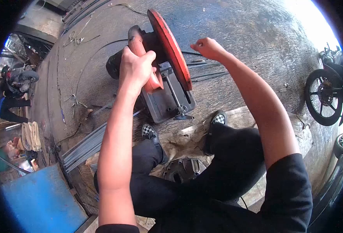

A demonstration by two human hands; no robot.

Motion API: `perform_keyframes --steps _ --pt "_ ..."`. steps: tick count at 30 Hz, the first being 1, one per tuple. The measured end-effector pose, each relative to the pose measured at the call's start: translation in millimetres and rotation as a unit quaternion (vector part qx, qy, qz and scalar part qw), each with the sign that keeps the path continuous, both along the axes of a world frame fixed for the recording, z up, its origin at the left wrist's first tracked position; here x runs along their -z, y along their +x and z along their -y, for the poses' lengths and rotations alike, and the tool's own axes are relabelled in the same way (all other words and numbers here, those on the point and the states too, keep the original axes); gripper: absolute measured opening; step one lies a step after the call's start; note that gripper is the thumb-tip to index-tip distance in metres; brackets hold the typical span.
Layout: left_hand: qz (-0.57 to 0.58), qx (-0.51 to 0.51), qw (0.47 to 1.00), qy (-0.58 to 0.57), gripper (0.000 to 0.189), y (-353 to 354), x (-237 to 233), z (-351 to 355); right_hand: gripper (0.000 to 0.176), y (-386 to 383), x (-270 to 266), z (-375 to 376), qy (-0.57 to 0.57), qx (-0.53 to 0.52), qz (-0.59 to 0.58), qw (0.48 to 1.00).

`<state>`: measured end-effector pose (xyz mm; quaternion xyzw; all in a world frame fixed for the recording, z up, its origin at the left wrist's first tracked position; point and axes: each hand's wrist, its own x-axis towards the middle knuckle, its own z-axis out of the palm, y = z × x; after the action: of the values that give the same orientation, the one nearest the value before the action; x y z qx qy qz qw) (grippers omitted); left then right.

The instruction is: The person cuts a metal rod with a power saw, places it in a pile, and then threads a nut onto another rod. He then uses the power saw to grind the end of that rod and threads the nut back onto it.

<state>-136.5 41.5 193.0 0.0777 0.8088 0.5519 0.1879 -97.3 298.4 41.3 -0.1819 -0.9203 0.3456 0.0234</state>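
Note:
A chop saw [167,89] with a black base and a red disc guard [171,46] stands on the floor in front of my feet. My left hand [134,68] is wrapped round its orange-red handle [153,83]. Along the base runs the saw's clamp screw [175,93], with a small crank at the near end. To the right of the guard, my right hand [208,48] is in a closed shape, fingers curled in. Whatever it may hold is too small or hidden to name. Thin dark rods [206,66] lie on the floor below that hand.
Long grey metal bars [88,145] lie at left, beside a blue panel [43,198]. A motorcycle wheel [323,97] stands at right. Another person [10,103] is at far left near a motorcycle. A dark metal part [183,171] sits between my legs, and a cable [86,62] trails behind the saw.

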Motion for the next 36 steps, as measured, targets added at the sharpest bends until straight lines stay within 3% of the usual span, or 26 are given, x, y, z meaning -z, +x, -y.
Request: perform_keyframes --steps 3,9,15,17,18,23,28,29,32,34,35,36 --pt "-0.048 0.012 0.997 -0.061 0.033 0 4 0 0.047 0 36 -11 0.041 -0.077 0.027 0.996" --pt "-0.027 0.042 0.998 -0.026 0.032 -1 7 4 0.037 -3 95 -19 0.133 -0.134 0.169 0.967" --pt "-0.013 0.062 0.998 -0.013 0.04 1 6 6 0.029 -12 192 -20 0.156 -0.108 0.124 0.974" --pt "-0.015 0.052 0.999 -0.001 0.043 2 8 4 0.029 -5 239 -19 0.265 -0.113 0.02 0.958" --pt "-0.003 0.051 0.999 -0.009 0.046 3 5 3 0.028 -3 244 -18 0.253 -0.133 0.112 0.952" --pt "0.011 0.038 0.999 0.011 0.043 6 5 2 0.024 14 247 -31 0.207 -0.2 0.074 0.955" --pt "0.007 0.043 0.999 0.013 0.043 5 5 4 0.014 45 219 -35 0.125 -0.181 -0.066 0.973" --pt "0.004 0.042 0.999 0.005 0.043 5 4 3 0.01 52 211 -32 0.108 -0.156 -0.134 0.973" --pt "0.003 0.049 0.999 0.001 0.043 6 4 3 0.013 71 179 -25 0.096 -0.116 -0.137 0.979" --pt "0.002 0.059 0.998 0.007 0.044 3 5 2 0.019 82 155 -24 -0.001 -0.059 -0.136 0.989" --pt "0.002 0.054 0.998 0.007 0.043 3 6 3 0.019 87 143 -25 0.003 -0.056 -0.137 0.989" --pt "0.001 0.048 0.999 0.008 0.043 3 7 5 0.024 90 132 -26 -0.078 -0.013 -0.096 0.992"
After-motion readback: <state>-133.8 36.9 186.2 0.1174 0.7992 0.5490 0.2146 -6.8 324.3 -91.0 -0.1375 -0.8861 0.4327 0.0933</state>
